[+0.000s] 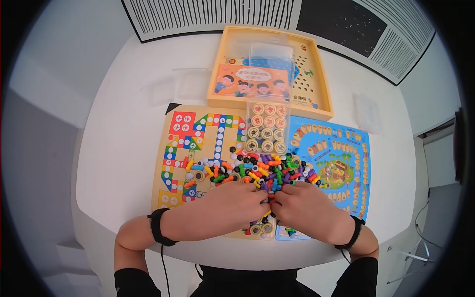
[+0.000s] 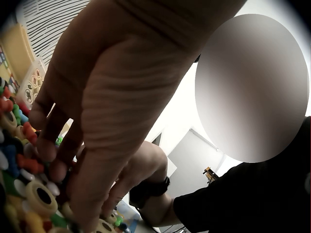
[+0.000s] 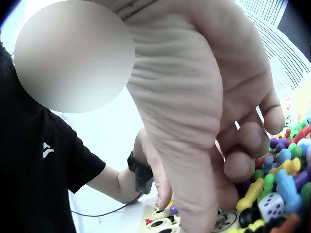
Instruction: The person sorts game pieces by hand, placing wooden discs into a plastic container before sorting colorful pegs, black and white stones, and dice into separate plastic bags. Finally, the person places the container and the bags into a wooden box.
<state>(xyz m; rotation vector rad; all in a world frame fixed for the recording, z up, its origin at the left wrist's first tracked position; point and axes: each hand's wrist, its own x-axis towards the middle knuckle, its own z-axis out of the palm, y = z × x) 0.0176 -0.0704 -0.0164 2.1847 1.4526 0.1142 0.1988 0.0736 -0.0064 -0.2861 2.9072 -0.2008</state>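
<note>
White tabletop [image 1: 114, 153] lies bare on the far left, giving that side the most room, up to a faint clear plastic container [image 1: 190, 85] near the back. Next comes the aeroplane-chess board [image 1: 207, 141], its lower half partly under the left forearm. The left hand [image 1: 225, 208] reaches in from its near edge, fingers bent down into the heap of coloured pegs and beads [image 1: 257, 171], which straddles both boards. I judge this as sorting or gathering small pieces; the next move calls for a light pinch that leaves the neighbours undisturbed. Behind the heap, the case of xiangqi discs [image 1: 270, 121] and the wooden tray [image 1: 311, 111] close off the back. The right hand [image 1: 307, 208] mirrors the left, fingers curled beside a white die [image 3: 272, 208]. I cannot tell whether either hand grips anything. Rightward, the blue game board [image 1: 354, 183] ends with open table beyond; the near table edge leaves little margin.
</note>
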